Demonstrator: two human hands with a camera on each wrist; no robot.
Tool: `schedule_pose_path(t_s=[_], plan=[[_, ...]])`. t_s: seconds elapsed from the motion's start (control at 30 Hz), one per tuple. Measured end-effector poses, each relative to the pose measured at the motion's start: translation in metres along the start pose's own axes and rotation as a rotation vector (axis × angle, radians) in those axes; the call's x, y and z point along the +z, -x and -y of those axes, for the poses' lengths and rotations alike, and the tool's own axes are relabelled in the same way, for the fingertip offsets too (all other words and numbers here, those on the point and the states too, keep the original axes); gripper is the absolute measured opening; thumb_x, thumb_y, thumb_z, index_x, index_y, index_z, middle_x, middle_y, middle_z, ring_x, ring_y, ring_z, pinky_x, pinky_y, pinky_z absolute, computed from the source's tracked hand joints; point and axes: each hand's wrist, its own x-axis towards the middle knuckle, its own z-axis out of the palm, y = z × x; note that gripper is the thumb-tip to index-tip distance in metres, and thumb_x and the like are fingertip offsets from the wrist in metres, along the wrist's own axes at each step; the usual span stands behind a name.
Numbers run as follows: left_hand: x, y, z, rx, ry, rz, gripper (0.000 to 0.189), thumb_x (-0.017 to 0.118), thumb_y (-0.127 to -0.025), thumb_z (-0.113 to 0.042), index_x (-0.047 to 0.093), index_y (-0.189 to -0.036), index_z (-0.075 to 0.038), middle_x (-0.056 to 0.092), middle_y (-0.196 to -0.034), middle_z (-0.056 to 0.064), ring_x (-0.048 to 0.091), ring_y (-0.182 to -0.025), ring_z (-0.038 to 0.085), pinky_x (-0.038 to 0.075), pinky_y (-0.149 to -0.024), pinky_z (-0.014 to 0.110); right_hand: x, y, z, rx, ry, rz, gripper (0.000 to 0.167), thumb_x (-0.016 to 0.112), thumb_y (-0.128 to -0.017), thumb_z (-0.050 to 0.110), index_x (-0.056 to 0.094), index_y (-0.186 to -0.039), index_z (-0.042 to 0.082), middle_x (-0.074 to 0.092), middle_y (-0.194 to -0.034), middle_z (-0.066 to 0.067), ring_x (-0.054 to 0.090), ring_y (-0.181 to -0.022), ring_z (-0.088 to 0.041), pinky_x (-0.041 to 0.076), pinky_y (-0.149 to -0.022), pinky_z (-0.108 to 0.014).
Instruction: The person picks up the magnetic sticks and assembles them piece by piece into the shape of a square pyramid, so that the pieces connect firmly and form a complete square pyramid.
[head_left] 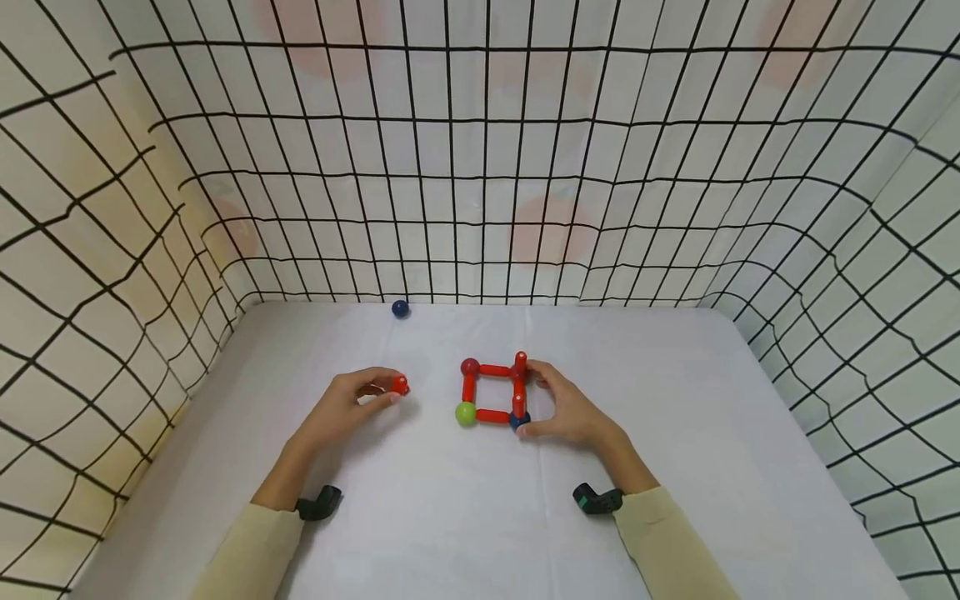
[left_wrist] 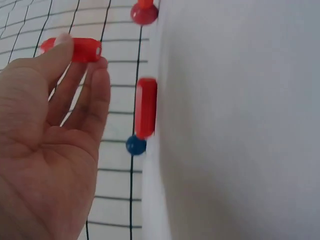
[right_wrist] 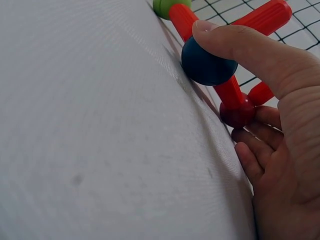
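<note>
Between left thumb and fingers sits a red rod.

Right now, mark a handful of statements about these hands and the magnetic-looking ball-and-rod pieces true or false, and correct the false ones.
1. The left hand holds a red rod. True.
2. The green ball forms the square frame's near-left corner. True.
3. The right hand's thumb is on the green ball. False: it is on the blue corner ball.
4. An upright red rod stands on the blue corner ball. True.
5. Every ball belongs to the frame. False: a loose blue ball lies apart.
</note>
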Motion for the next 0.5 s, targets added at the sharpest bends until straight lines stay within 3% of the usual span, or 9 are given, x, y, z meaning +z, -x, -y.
schedule_pose_path(t_s=[0.1, 0.23, 0.5], plan=[[0.011, -0.009, -0.008, -0.036, 0.063, -0.015, 0.036, 0.076, -0.095, -0.028, 0.07, -0.128, -0.018, 0.076, -0.114, -0.003, 0.072, -0.107, 0.014, 0.058, -0.096, 0.026, -0.001, 0.0, 0.0, 0.0, -0.004, 0.003, 0.113, 0.094, -0.068, 0.049, 0.032, -0.159, 0.024, 0.043, -0.158, -0.003, 0.044, -0.143, -0.03, 0.037, -0.121, -0.054], [0.027, -0.021, -0.019, -0.037, 0.102, -0.007, 0.038, 0.074, -0.096, -0.029, 0.069, -0.131, -0.015, 0.076, -0.116, 0.0, 0.073, -0.106, 0.015, 0.058, -0.095, 0.027, -0.003, -0.001, 0.0, -0.016, -0.012, 0.005, 0.113, 0.096, -0.068, 0.045, 0.032, -0.159, 0.021, 0.044, -0.158, -0.003, 0.044, -0.144, -0.028, 0.036, -0.122, -0.051], [0.05, -0.039, -0.035, -0.025, 0.143, 0.069, 0.04, 0.073, -0.097, -0.027, 0.068, -0.136, -0.015, 0.076, -0.119, 0.003, 0.073, -0.106, 0.018, 0.059, -0.096, 0.031, -0.001, -0.003, 0.001, -0.032, -0.011, 0.012, 0.113, 0.095, -0.07, 0.045, 0.031, -0.16, 0.022, 0.042, -0.16, -0.002, 0.042, -0.146, -0.026, 0.036, -0.123, -0.049]])
